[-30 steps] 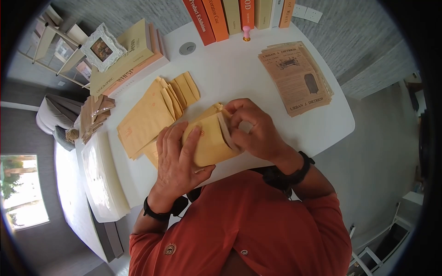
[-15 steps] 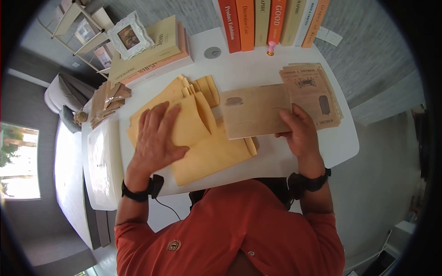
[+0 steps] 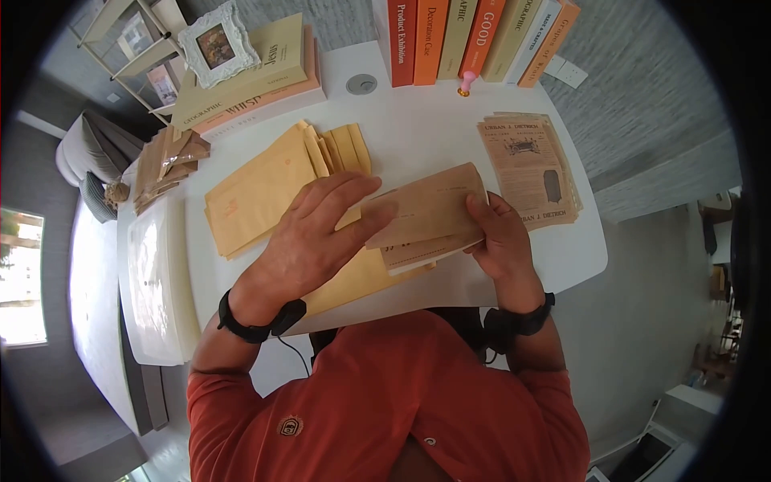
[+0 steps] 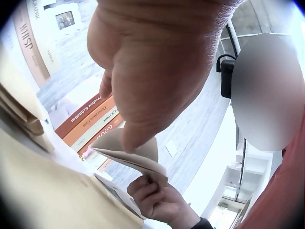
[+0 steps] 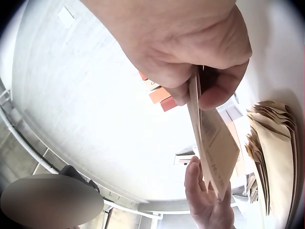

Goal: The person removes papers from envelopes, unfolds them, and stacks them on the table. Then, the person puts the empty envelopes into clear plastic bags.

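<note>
A brown printed paper [image 3: 430, 201], folded over with its flap bent up and printed lines beneath, is held above the table. My right hand [image 3: 506, 245] pinches its right edge between thumb and fingers. At the paper's left end is my left hand [image 3: 313, 229], fingers extended and a fingertip overlapping the sheet. The right wrist view shows the paper [image 5: 217, 148] edge-on, its leaves slightly parted, with the left hand [image 5: 209, 205] around its far end. Below the hands lies a yellow kraft envelope [image 3: 345, 283], partly hidden. Further left is a stack of similar envelopes [image 3: 261, 189].
Old-style printed leaflets [image 3: 526, 169] lie stacked at the right. Upright books [image 3: 450, 44] and a pink-handled stamp [image 3: 467, 80] stand at the back. Stacked books [image 3: 249, 84] with a white picture frame [image 3: 217, 44], brown packets [image 3: 169, 161] and clear plastic sleeves [image 3: 157, 273] occupy the left side.
The right hand took the brown paper out from the envelope area and holds it up. The left hand left the envelopes and moved right to the paper, which has since folded over.
</note>
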Available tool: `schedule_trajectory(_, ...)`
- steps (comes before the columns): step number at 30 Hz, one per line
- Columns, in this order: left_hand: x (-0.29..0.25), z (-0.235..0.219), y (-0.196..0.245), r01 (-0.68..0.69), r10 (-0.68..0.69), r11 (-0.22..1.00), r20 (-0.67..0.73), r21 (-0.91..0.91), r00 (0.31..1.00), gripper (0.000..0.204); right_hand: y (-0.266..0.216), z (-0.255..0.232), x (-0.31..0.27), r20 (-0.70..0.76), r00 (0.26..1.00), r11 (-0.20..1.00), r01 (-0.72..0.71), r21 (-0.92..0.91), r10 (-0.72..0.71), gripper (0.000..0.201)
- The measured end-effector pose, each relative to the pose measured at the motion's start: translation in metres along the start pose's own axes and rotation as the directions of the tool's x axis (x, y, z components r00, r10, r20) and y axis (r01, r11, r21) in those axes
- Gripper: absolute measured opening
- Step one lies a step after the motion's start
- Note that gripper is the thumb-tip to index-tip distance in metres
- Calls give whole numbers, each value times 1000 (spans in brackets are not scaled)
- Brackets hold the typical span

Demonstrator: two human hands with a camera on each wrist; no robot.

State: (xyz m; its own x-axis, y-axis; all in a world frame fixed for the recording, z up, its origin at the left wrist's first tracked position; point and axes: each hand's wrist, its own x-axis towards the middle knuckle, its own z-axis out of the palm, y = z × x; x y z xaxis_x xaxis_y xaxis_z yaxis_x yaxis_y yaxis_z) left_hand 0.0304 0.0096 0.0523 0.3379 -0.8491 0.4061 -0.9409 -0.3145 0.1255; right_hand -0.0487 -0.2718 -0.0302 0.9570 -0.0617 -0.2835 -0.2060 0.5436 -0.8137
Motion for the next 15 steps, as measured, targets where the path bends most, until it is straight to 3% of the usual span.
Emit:
schedule_trajectory(3, -6, 10, -10, -30, 23, 978, -36, -205, 999, 57, 6, 1, -3, 4, 1000, 997, -18, 73, 17, 36)
schedule_trajectory(5, -6, 15, 5, 221, -294, 881, -118, -417, 949, 47, 11, 7, -4, -2, 1000, 989, -14, 145, 15, 34)
schedule_trajectory(7, -4, 17, 12, 317, -449, 797, -154, -514, 880, 39, 9, 23, -7, -139, 987, 975, -43, 216, 75, 32)
schedule_trajectory(8, -3, 16, 13, 311, -450, 805, -178, -505, 875, 35, 7, 28, -9, -206, 973, 966, -54, 253, 108, 31)
schedule_trajectory(10, 2, 6, 16, 226, -320, 877, -162, -424, 934, 32, 11, 22, -7, -171, 980, 966, -58, 252, 104, 30)
schedule_trajectory(12, 8, -13, 25, 33, -49, 956, -45, -291, 998, 32, 17, 11, -5, -123, 989, 971, -52, 232, 83, 29)
schedule_trajectory(15, 4, -8, 24, -12, 1, 971, -45, -239, 999, 30, 19, 6, -5, -72, 996, 983, -37, 178, 51, 29)
